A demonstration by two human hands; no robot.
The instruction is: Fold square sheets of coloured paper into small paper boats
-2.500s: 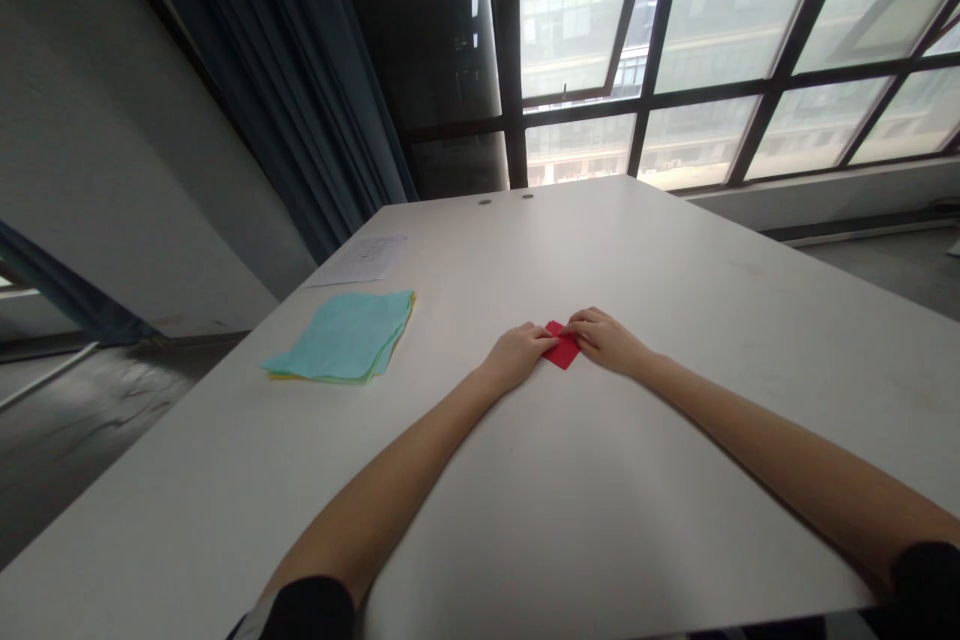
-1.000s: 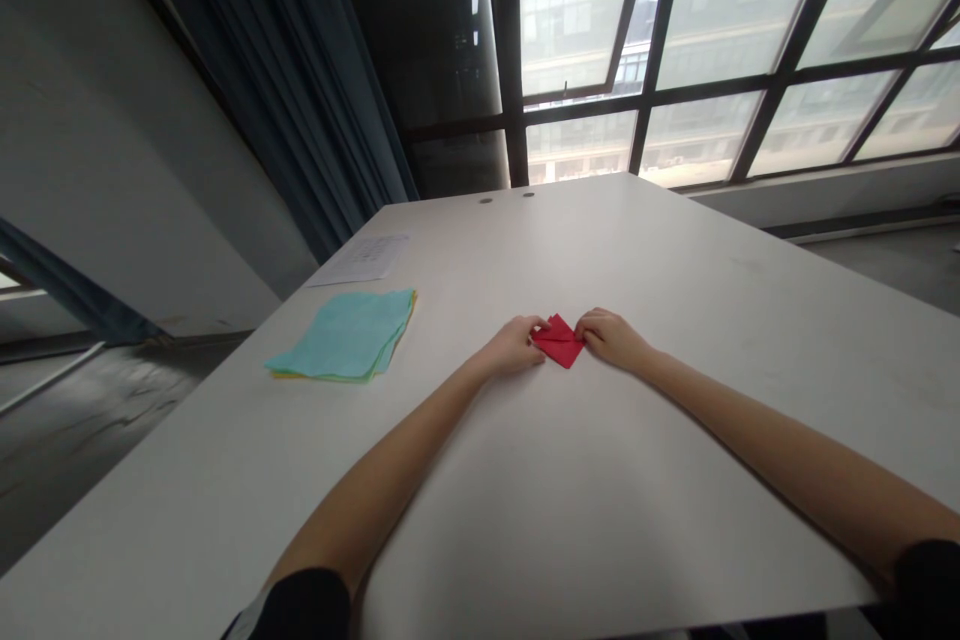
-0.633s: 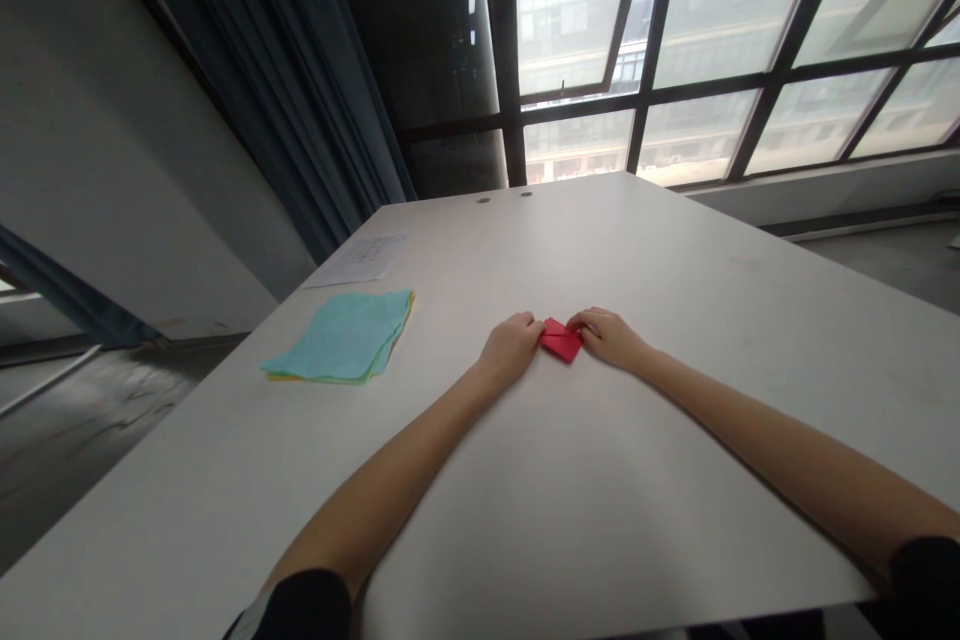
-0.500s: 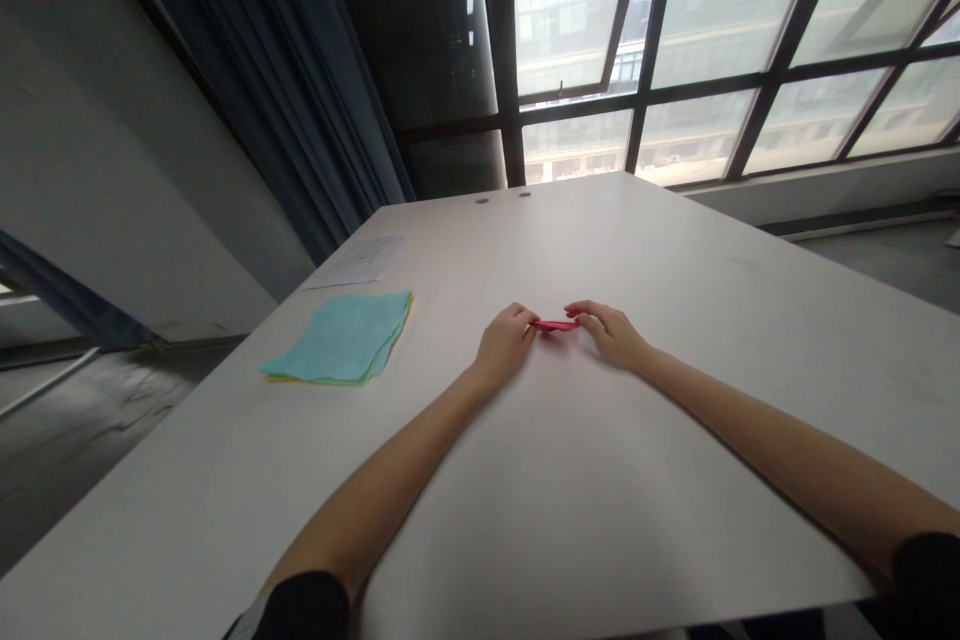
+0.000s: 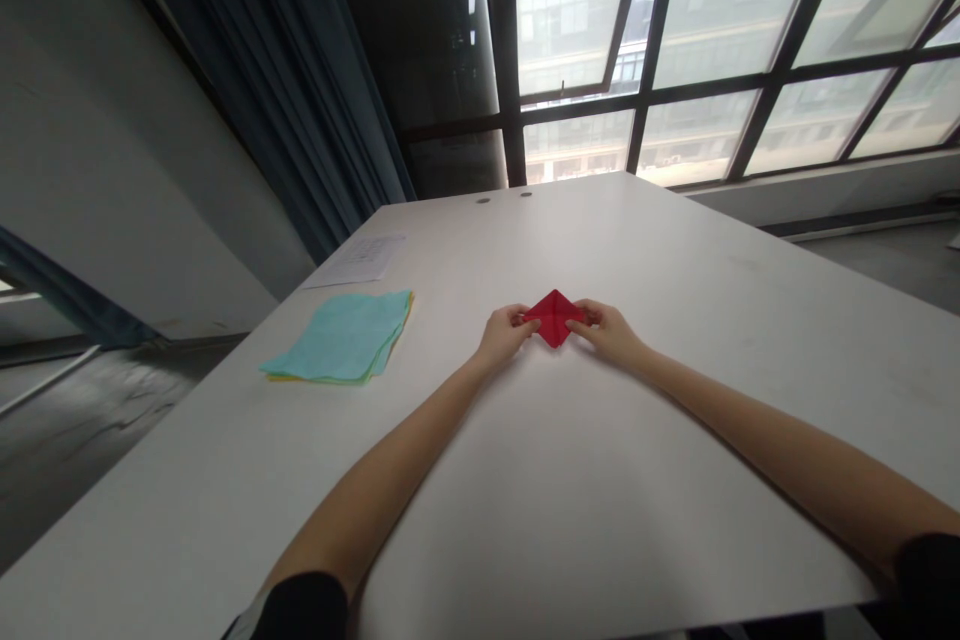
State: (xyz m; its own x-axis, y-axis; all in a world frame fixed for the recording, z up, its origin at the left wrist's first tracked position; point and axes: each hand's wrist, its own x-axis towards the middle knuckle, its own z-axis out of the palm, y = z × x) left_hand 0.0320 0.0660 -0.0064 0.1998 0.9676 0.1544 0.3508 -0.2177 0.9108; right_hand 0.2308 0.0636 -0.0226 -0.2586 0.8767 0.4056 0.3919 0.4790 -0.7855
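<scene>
A small folded red paper (image 5: pixel 553 316), diamond-shaped from here, is held up a little above the white table (image 5: pixel 570 480) with its face toward me. My left hand (image 5: pixel 504 332) pinches its left corner. My right hand (image 5: pixel 609 330) pinches its right corner. Both arms reach out across the middle of the tabletop.
A stack of coloured paper sheets (image 5: pixel 343 337), light blue on top, lies to the left. A white printed sheet (image 5: pixel 360 260) lies beyond it near the table's left edge. Large windows and a dark curtain stand behind the table's far edge.
The red paper lay flat under my fingers before. Both hands have lifted it off the table and tipped it up, so its diamond face shows.
</scene>
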